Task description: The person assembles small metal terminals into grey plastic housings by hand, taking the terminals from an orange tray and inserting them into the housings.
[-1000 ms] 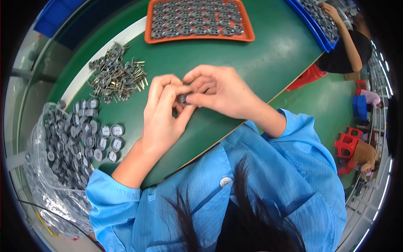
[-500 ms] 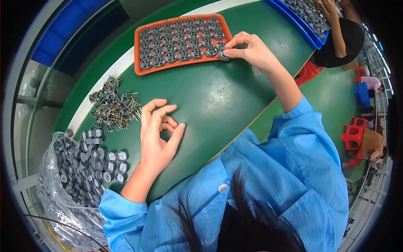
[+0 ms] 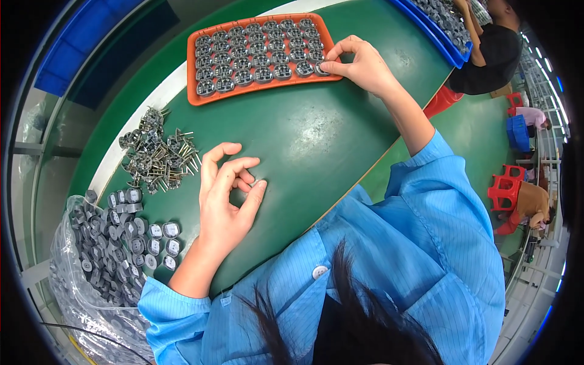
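At the near right corner of the orange tray (image 3: 192, 73), my right hand (image 3: 362, 66) pinches a round grey part with a circuit-board face (image 3: 320, 69), its fingertips at the tray's rim. Rows of similar round grey parts (image 3: 263, 74) fill the tray, dark electronic faces upward. My left hand (image 3: 225, 204) hovers over the green table with curled fingers apart and nothing visible in them. Left of it lies a heap of small circuit boards with metal pins (image 3: 159, 155). Nearer to me are several loose grey round housings (image 3: 171, 230) beside a bigger pile of them (image 3: 109, 243).
A clear plastic bag (image 3: 73, 304) surrounds the housing pile at the left. At the far right stands a blue bin (image 3: 447, 45) of grey parts, with a co-worker in black (image 3: 490, 64) beside it. Red stools (image 3: 508, 187) stand beyond the table's edge (image 3: 371, 170).
My right hand has moved slightly left, bringing the round grey part from the rim into the tray's near right corner. My left hand stays nearly in place. The whole view has shifted a little.
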{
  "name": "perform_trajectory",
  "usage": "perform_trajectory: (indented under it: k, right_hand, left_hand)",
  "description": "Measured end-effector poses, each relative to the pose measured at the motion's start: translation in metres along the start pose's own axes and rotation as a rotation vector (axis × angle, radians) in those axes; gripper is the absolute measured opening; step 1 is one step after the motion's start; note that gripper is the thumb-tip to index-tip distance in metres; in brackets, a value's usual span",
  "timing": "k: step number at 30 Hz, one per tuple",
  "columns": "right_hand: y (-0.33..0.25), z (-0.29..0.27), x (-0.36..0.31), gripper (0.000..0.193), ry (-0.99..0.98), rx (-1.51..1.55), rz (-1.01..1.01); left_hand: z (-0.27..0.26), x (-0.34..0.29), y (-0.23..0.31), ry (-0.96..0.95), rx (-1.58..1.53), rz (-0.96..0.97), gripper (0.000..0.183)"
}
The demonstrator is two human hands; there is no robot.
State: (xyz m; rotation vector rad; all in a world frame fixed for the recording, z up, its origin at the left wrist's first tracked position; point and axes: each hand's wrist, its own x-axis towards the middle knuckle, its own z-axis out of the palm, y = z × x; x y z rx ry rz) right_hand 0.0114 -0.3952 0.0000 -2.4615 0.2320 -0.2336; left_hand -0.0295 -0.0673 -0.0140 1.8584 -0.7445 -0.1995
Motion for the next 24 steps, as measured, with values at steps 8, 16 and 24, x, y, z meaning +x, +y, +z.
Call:
perform_trajectory:
  k: [8, 16, 24]
  right_hand:
    - [0.012, 0.003, -0.005, 0.026, 0.065, 0.184, 0.011]
    - [0.020, -0.017, 0.013, 0.030, -0.168, 0.522, 0.274]
    - [0.025, -0.024, 0.030, 0.024, -0.503, 0.750, 0.370]
  left_hand:
    - [0.001, -0.001, 0.002, -0.006, 0.017, 0.007, 0.028]
    - [0.002, 0.001, 0.001, -0.006, 0.029, 0.020, 0.027]
    - [0.001, 0.000, -0.002, 0.010, -0.050, 0.033, 0.021]
